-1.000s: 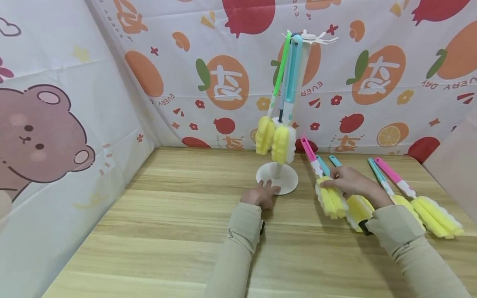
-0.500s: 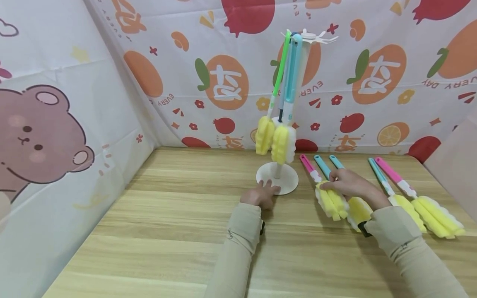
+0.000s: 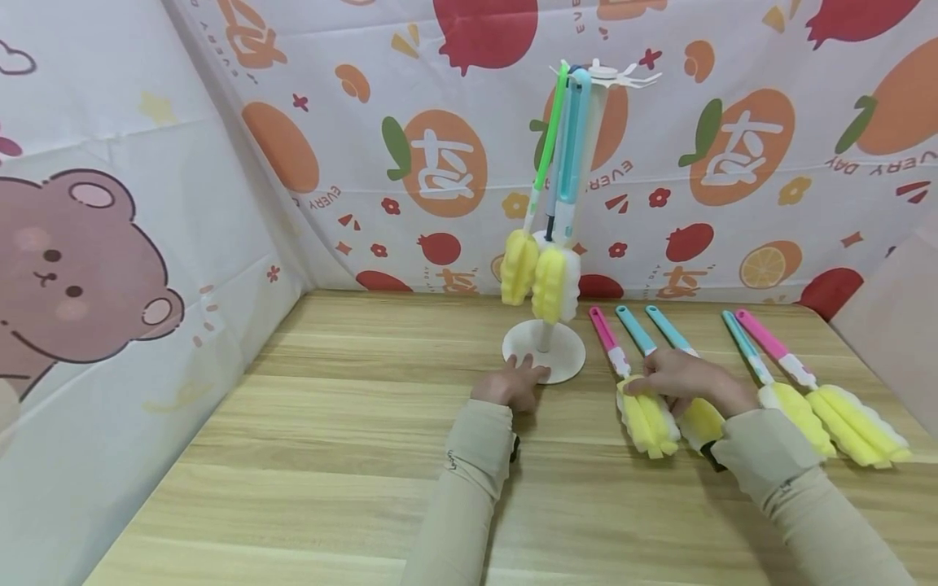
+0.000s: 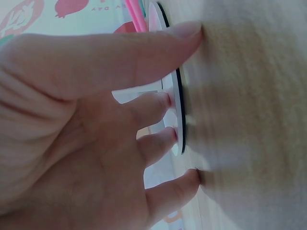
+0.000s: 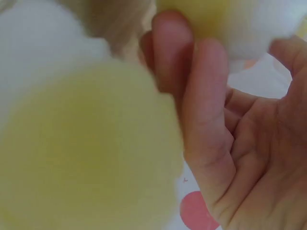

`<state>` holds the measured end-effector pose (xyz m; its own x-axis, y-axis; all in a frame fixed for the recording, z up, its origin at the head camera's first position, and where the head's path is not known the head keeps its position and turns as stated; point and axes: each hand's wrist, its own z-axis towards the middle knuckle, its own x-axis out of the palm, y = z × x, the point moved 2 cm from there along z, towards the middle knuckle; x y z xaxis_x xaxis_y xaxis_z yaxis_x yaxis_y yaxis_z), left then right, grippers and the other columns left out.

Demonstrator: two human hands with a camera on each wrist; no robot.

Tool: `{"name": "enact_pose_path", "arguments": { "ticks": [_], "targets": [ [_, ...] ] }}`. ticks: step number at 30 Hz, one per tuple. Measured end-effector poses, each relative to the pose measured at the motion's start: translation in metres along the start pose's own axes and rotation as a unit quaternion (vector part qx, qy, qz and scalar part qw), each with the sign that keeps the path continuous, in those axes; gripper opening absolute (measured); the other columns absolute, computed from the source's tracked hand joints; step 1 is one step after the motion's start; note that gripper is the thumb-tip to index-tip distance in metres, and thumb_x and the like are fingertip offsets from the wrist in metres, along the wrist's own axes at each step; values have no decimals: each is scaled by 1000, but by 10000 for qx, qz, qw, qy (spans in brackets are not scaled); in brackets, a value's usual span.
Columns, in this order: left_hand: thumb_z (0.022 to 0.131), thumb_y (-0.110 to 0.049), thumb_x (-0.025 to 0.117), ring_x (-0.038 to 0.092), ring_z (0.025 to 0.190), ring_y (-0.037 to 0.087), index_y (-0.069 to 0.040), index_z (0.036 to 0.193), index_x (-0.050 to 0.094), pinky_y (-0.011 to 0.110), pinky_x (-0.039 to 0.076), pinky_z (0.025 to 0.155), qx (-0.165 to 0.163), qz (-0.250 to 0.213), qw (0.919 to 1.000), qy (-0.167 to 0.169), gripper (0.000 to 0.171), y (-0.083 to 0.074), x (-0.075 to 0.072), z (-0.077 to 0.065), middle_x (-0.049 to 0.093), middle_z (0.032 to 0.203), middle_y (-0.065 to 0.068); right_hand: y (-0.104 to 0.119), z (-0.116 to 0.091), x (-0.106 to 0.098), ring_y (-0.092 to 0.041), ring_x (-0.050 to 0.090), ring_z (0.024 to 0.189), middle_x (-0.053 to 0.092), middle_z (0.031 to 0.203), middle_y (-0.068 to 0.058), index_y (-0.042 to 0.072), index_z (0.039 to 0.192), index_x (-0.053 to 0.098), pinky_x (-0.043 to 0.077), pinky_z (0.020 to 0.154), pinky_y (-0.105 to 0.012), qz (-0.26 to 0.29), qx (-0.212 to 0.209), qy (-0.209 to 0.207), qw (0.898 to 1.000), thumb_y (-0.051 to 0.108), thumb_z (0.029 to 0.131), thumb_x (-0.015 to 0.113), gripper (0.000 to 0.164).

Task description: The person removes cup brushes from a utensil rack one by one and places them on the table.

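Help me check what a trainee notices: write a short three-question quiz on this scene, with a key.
1. Multiple choice: what does the person's left grip touch?
A: the round white base
B: the patterned cloth
C: a teal handle
2. True or false: the green-handled brush hangs from the stand.
3. Fill in: the right grip touches a sponge whose own handle is ____.
Key: 1 A; 2 true; 3 pink.
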<state>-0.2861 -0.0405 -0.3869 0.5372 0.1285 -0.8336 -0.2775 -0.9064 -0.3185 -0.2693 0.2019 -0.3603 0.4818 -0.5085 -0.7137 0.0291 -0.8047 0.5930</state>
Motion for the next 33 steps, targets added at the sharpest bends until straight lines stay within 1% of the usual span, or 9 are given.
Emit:
{"name": "enact_pose_path", "arguments": {
  "ticks": [6, 10, 15, 20, 25, 33],
  "targets": [
    [77, -7, 60, 2, 133, 22, -31, 137, 34, 54, 33, 95, 46, 37, 10000, 8, 70, 1, 0, 1, 9, 151, 1, 0, 4, 9, -20, 55, 46, 48, 59, -5, 4, 71, 47, 51, 44, -32, -404, -41, 50, 9992, 33, 81, 64, 35],
    [77, -7, 60, 2, 133, 23, -30, 138, 33, 54, 32, 96, 69, 27, 10000, 25, 71, 1, 1, 2, 9, 151, 2, 1, 6, 12, -19, 55, 47, 50, 63, -6, 4, 74, 49, 51, 44, -31, -532, 76, 19, 9986, 33, 81, 64, 34],
    [77, -8, 61, 1, 133, 23, -30, 139, 31, 55, 31, 97, 59, 36, 10000, 19, 73, 1, 1, 1, 8, 151, 2, -1, 8, 14, -17, 54, 48, 51, 66, -7, 4, 76, 49, 51, 44, -29, -611, 154, 53, 9980, 33, 81, 63, 33],
    [77, -8, 60, 1, 133, 23, -30, 140, 31, 54, 32, 96, 78, 51, 10000, 1, 72, 1, 0, 1, 8, 151, 2, -3, 8, 13, -16, 52, 47, 51, 64, -6, 4, 75, 49, 50, 44, -28, -708, 143, 69, 9974, 33, 82, 63, 33],
    [77, -9, 60, 1, 133, 23, -31, 140, 31, 55, 31, 96, 60, 18, 10000, 10, 72, 1, 0, 1, 8, 151, 2, -3, 8, 14, -16, 52, 46, 51, 63, -6, 4, 74, 48, 50, 43, -28, -682, 69, 46, 9976, 31, 83, 62, 31],
    [76, -8, 61, 1, 133, 23, -31, 139, 32, 55, 31, 96, 83, -6, 10000, 7, 73, 1, 0, 1, 8, 151, 2, -2, 9, 14, -16, 52, 46, 51, 62, -6, 4, 72, 48, 50, 42, -28, -640, 162, 79, 9978, 30, 83, 62, 31]
  ]
}}
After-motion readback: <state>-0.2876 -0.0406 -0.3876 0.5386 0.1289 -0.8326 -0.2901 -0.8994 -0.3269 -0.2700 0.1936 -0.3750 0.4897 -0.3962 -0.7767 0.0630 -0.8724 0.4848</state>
